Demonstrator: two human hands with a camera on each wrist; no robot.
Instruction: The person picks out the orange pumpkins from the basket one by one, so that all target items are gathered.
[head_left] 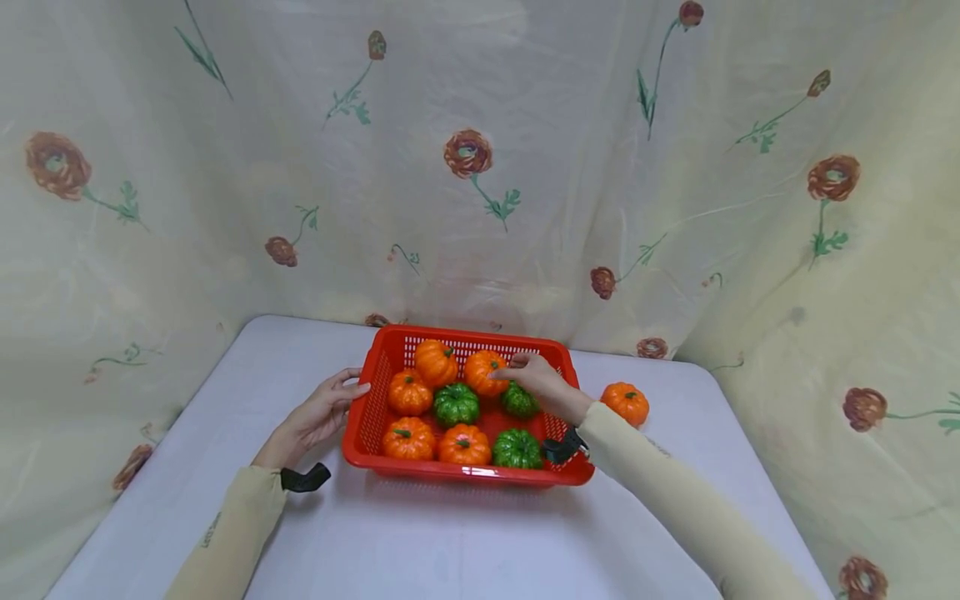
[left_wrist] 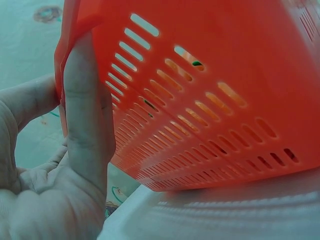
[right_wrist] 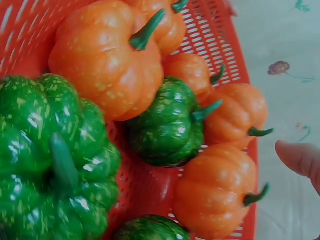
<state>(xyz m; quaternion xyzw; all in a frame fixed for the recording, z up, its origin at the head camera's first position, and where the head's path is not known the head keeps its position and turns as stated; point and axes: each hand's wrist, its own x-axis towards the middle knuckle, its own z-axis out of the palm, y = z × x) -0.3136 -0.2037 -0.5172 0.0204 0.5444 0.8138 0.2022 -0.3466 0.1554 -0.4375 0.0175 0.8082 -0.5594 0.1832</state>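
Note:
A red plastic basket [head_left: 468, 472] holds several small orange and green pumpkins. At its left end my left hand [head_left: 324, 414] grips the rim, also seen in the left wrist view with fingers [left_wrist: 82, 110] against the outer wall. My right hand [head_left: 542, 381] hovers over the back right of the basket, its thumb tip beside an orange pumpkin [head_left: 483, 372]. In the right wrist view only the thumb [right_wrist: 302, 159] shows, apart from the pumpkins; the other fingers are out of that view. Below the right hand lies a green pumpkin [head_left: 519, 401], partly hidden.
Outside the basket, to its right, another orange pumpkin [head_left: 625, 404] sits on the white table [head_left: 405, 542]. A flower-printed curtain [head_left: 465, 242] rises behind the table and at both sides.

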